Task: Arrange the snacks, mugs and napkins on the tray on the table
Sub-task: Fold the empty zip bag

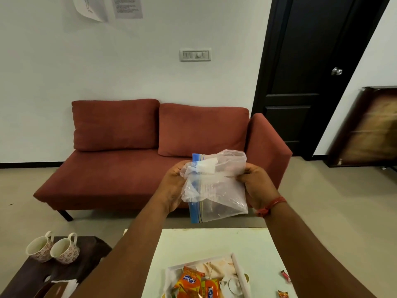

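I hold a clear zip-lock bag (pixel 217 188) with a blue seal strip up in front of me, above the far edge of the white table (pixel 214 241). My left hand (pixel 171 186) grips its left side and my right hand (pixel 255 181) pinches its right side. Below, a white tray (pixel 239 269) on the table holds two orange snack packets (pixel 190 283) and a white mug (pixel 233 284) lying by its right rim. Two floral mugs (pixel 52 248) stand on a dark side table (pixel 86 257) at the lower left, with white napkins (pixel 64 283) near them.
A red sofa (pixel 150 164) stands beyond the table against a white wall. A black door (pixel 311 72) is at the right, with a wooden frame (pixel 369 130) leaning beside it. Two small red sachets (pixel 285 276) lie on the table right of the tray.
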Action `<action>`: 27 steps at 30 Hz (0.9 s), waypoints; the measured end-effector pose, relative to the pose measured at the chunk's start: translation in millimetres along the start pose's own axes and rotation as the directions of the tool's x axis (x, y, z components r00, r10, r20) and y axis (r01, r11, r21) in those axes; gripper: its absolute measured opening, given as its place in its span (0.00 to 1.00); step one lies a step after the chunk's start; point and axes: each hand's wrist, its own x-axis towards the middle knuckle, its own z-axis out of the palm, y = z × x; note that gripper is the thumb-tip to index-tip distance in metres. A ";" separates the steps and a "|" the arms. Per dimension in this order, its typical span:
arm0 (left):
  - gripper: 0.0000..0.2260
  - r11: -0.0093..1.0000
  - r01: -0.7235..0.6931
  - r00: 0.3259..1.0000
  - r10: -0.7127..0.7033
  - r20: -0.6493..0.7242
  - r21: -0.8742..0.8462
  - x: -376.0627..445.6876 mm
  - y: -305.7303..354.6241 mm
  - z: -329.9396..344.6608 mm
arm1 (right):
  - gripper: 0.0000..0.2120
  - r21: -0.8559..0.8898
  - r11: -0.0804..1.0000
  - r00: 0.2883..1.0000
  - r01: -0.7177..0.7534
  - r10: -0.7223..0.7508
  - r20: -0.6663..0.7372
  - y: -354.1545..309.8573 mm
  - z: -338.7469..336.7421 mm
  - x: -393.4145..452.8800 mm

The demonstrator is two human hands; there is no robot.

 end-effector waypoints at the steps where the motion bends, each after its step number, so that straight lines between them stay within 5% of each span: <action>1: 0.08 1.000 0.015 1.000 -0.015 -0.024 -0.017 2.0 -0.5 -0.1 | 0.20 0.051 0.998 0.999 -0.043 0.044 -0.019 0.7 0.2 1.0; 5: 0.05 0.982 0.131 0.988 -0.141 -0.061 -0.134 6.6 2.5 5.6 | 0.14 0.268 0.940 0.975 -0.211 0.221 -0.007 3.9 -9.6 0.9; 8: 0.15 1.000 -0.013 0.984 0.013 -0.178 0.004 13.1 1.1 18.7 | 0.14 0.363 0.873 0.943 -0.327 0.276 0.186 -1.3 -22.9 -3.1; 12: 0.21 0.987 -0.071 0.978 0.097 -0.186 0.143 15.8 -13.9 39.2 | 0.12 0.012 0.957 0.921 -0.289 0.275 0.276 8.5 -36.0 -8.1; 18: 0.10 0.987 0.156 0.988 -0.156 0.003 0.045 -6.9 -31.3 60.6 | 0.22 -0.313 0.949 0.979 0.040 0.025 0.201 32.4 -69.8 -6.9; 20: 0.09 0.969 0.195 0.980 -0.200 0.016 0.149 -12.4 -41.7 71.3 | 0.24 -0.392 0.917 0.973 0.076 0.017 0.229 42.5 -79.7 -9.0; 24: 0.11 0.696 0.096 0.991 -0.004 -0.130 0.711 -14.6 -74.5 102.4 | 0.28 -0.574 0.811 0.965 0.110 0.052 0.257 63.0 -97.8 -16.5; 27: 0.16 0.497 -0.001 0.981 0.167 -0.094 0.868 -20.0 -96.9 123.7 | 0.30 -0.761 0.626 0.967 0.170 0.042 0.250 76.3 -99.2 -24.5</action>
